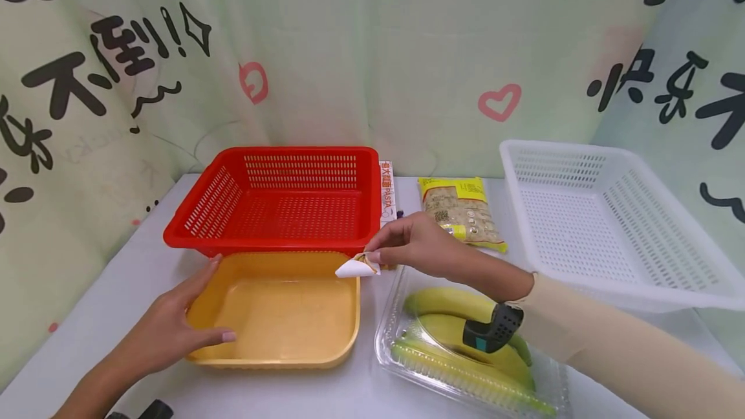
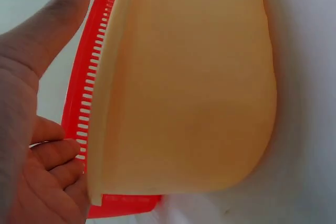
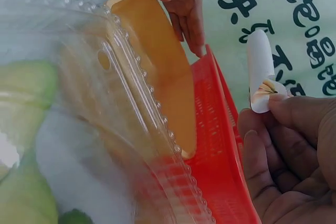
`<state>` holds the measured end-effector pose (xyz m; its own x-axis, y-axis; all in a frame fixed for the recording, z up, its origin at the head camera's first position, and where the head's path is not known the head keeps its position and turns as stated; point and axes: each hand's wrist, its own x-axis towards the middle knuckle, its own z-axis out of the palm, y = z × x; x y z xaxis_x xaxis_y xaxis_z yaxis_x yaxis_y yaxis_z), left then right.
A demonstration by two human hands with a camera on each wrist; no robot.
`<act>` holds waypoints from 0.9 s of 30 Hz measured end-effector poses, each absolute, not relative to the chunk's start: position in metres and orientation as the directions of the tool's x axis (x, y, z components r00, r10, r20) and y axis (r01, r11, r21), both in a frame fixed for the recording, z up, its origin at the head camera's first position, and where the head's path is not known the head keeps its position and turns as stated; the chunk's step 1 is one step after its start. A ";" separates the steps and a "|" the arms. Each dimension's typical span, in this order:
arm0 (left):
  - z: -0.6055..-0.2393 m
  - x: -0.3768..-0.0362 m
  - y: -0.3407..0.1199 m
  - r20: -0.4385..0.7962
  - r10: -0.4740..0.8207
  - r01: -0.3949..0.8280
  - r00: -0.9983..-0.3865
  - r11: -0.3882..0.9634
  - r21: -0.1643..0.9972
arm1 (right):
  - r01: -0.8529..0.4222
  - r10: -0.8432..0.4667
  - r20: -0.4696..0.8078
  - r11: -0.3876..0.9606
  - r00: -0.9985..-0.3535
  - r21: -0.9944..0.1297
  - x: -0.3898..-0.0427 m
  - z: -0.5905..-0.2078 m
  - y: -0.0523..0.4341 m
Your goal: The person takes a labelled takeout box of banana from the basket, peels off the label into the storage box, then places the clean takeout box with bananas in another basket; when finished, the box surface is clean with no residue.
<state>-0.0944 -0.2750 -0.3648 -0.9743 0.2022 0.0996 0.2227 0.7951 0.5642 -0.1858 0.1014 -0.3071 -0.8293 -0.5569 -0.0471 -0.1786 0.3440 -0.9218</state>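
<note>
A small white sticker (image 1: 357, 268), curled and printed at one end, is pinched between thumb and fingertips of the right hand (image 1: 414, 244); it hangs over the right rear corner of the yellow tub (image 1: 273, 351), just in front of the red basket (image 1: 198, 238); the right wrist view shows the same pinch, the sticker (image 3: 261, 72) standing up from the curled fingers (image 3: 273, 150). The left hand (image 1: 174, 325) rests on the tub's left rim with fingers straight, thumb along the rear corner and fingertips lying inside; it grips nothing; in the left wrist view its thumb (image 2: 50, 30) lies beside the tub (image 2: 194, 93), whose rear edge touches the red basket (image 2: 84, 98).

Containers on the desk (image 1: 105, 302): one yellow tub, nothing in it; one red slotted basket behind it, nothing in it; one white slotted basket (image 1: 617, 280) at the right, nothing in it; one clear plastic tray (image 1: 388, 341) in front right, under the right forearm, holding two bananas (image 1: 448, 306) and, along its near edge, one pale green ribbed piece whose kind I cannot tell. Between the red and white baskets lie one yellow food packet (image 1: 462, 212) and one narrow box marked PASTA (image 1: 387, 193), the box just beside the red basket's right wall. A black band (image 1: 495, 328) sits at the right wrist.
</note>
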 end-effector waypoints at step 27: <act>-0.379 -0.092 -0.285 -0.082 0.227 0.136 -0.971 0.795 0.591 | -0.315 -0.674 -0.023 0.374 -0.738 -0.872 -0.189 -0.320 0.039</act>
<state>-0.0915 -0.2849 -0.3794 -0.9705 0.2267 -0.0819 0.1360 0.7954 0.5906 -0.1891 0.0393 -0.3196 -0.7381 -0.6743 -0.0226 -0.3153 0.3743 -0.8721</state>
